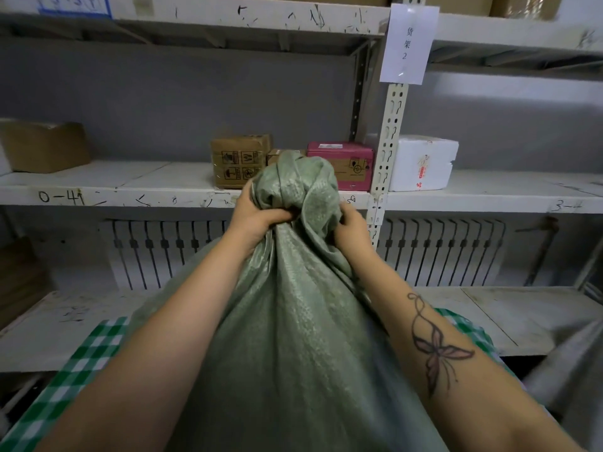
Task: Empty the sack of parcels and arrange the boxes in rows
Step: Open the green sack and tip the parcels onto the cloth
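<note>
Shelf [130, 182]: white, scuffed, pen-marked front edge; grey wall behind.
Boxes: brown carton [239, 159], pink box [342, 164], white foam box [421, 163] toward its back.
Sack [293, 321]: green woven, bulging, neck bunched and knotted, upright in front of the shelf.
Left hand [257, 216]: gripping neck.
Right hand [350, 228]: pinching neck fabric.

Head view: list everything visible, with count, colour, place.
sack: 1, green, centre foreground
middle shelf: 1, white, across the back
printed carton: 1, brown, middle shelf, behind sack top
small box: 1, brown, beside printed carton, mostly hidden
pink box: 1, pink, right of small box
foam box: 1, white, right of upright
plain carton: 1, brown, shelf's far left
paper label: 1, white, on upright
checked cloth: 1, green-white, low, either side of sack
radiator: count unclear, white, below middle shelf
left hand: 1, grips sack neck
right hand: 1, grips sack neck
</note>
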Motion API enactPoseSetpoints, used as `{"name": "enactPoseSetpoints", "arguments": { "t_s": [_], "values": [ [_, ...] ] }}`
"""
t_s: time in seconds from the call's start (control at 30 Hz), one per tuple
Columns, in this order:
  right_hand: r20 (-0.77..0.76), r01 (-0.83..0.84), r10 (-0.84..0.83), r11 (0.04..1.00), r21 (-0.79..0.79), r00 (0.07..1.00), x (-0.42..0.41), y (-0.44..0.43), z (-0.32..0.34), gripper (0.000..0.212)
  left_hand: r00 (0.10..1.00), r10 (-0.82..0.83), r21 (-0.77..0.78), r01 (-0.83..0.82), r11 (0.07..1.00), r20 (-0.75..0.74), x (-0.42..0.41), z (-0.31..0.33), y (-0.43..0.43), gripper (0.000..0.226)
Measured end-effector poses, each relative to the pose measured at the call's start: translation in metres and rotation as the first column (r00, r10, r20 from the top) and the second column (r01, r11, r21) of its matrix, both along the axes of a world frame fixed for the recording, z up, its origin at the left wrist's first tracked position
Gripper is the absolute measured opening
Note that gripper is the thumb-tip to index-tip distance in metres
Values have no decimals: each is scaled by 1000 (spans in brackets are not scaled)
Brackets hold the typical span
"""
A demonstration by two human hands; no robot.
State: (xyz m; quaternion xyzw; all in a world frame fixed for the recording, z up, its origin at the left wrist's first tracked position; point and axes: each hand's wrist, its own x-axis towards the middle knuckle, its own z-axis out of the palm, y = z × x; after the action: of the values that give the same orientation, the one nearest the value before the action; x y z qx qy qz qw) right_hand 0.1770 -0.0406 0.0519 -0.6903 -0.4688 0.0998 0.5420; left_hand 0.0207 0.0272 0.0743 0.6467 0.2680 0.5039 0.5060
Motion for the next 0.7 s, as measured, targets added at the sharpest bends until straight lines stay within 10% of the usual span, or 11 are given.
{"name": "enactPoseSetpoints", "arguments": {
  "t_s": [0.23,0.4,0.7],
  "values": [
    [-521,-356,428,904,238,739,-1,-19,9,90,983,38,-99,-56,994,-178,-12,-15,8,73],
    [86,-519,535,841,-153,841,-9,-26,0,129,949,-157,-181,110,977,-273,-13,-13,0,56],
    [-41,-164,166,985,47,985,-9,-30,-7,68,829,-228,-145,178,973,-511,-22,-8,-11,114]
  ]
}}
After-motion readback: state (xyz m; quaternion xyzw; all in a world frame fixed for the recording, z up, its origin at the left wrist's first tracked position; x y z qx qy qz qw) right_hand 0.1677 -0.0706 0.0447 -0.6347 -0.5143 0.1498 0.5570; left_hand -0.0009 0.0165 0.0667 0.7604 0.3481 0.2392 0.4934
